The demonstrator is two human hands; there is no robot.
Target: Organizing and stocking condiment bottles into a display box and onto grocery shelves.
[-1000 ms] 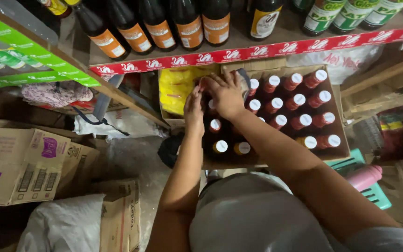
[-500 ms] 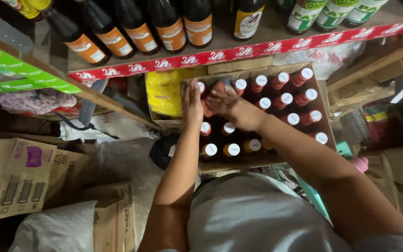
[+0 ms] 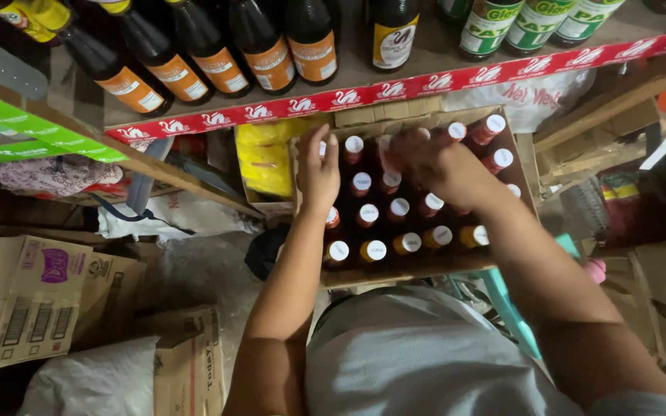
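Note:
An open cardboard box (image 3: 410,271) below me holds several small bottles with white caps (image 3: 399,206), red ones at the back and amber ones in the front row. My left hand (image 3: 318,171) rests on the bottles at the box's left side, fingers pointing away. My right hand (image 3: 435,162) reaches into the far middle of the box, its fingers curled around a bottle's top (image 3: 385,150). The grip itself is blurred.
A shelf with a red patterned edge strip (image 3: 395,86) runs above the box, lined with tall dark bottles (image 3: 260,42). Yellow packets (image 3: 265,158) lie left of the box. Cardboard cartons (image 3: 25,296) and a white sack (image 3: 90,381) stand at left. A teal stool (image 3: 514,308) is beneath.
The view shifted, so the box now sits more to the right. My right hand has moved deeper toward the far row of bottles. My left hand stays on the box's left side.

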